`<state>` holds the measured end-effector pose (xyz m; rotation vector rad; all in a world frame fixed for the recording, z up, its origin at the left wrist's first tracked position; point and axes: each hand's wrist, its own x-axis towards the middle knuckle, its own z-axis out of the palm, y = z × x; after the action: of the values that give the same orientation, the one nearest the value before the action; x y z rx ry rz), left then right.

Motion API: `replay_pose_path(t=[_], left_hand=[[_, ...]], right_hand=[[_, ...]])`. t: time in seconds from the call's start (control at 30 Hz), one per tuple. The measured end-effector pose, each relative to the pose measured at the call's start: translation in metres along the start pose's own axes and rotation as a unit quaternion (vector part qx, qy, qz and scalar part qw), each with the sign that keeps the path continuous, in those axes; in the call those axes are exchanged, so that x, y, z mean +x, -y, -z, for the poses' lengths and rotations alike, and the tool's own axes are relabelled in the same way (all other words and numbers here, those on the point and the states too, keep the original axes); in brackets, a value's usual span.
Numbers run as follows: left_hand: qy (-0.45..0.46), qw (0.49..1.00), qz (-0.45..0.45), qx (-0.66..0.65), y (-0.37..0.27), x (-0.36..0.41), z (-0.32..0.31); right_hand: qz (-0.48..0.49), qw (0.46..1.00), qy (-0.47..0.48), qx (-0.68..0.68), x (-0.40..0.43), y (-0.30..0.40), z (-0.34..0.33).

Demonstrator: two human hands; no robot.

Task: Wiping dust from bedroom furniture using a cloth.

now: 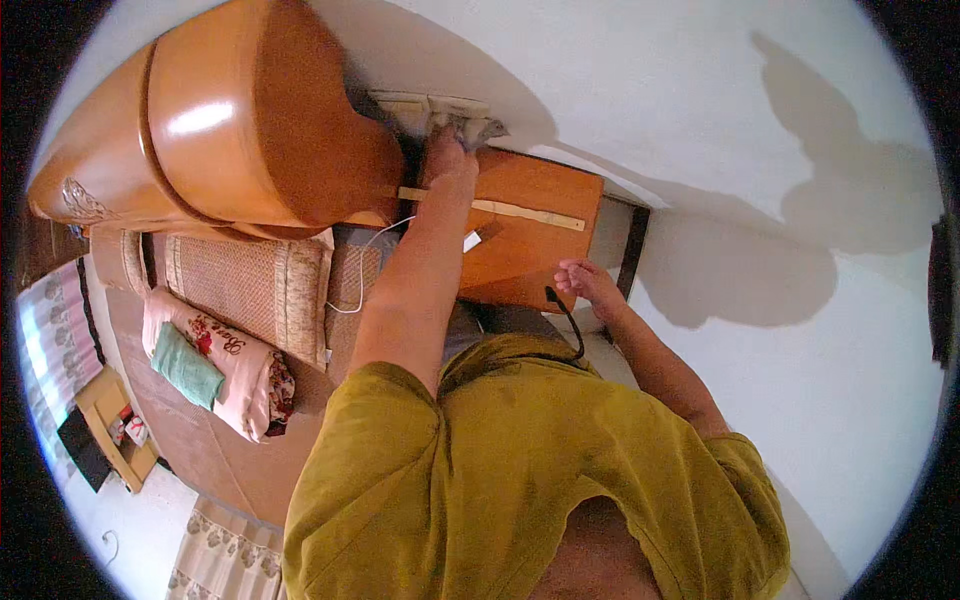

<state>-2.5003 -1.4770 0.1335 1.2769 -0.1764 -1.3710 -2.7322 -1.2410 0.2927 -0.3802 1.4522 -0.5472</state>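
Note:
My left arm stretches forward over an orange-brown wooden bedside cabinet (532,195). At the cabinet's wall side, my left hand (451,154) is closed on a crumpled grey cloth (484,133); its fingertips are partly hidden. Pale, ridged material (420,106) lies beside the cloth, against the wall. My right hand (589,283) is near the cabinet's right front corner, its fingers curled in with nothing visible in them. Just left of and below that hand is the end of a black cable (553,295). A light wooden strip (525,213) and a small white object (472,241) lie on the cabinet top.
The curved wooden headboard (322,135) rises left of the cabinet. On the bed are a woven pillow (225,281), a folded pink blanket (244,367) and a green cloth (184,367). A white cable (361,270) runs from the bed to my left forearm. A white wall (750,330) bounds the right side.

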Motion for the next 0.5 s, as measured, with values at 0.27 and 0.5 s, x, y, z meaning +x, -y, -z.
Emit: replay_pose_path(t=[0.27,0.5], left_hand=[[0.024,0.939,0.234,-0.25,-0.019,-0.066,-0.072],[0.069,0.93,0.231,-0.278,-0.055,-0.119,-0.097]], right_hand=[[0.009,1.0,0.022,-0.01,0.006,-0.018,0.022],[0.024,0.999,0.029,-0.01,0.008,0.01,-0.002]])
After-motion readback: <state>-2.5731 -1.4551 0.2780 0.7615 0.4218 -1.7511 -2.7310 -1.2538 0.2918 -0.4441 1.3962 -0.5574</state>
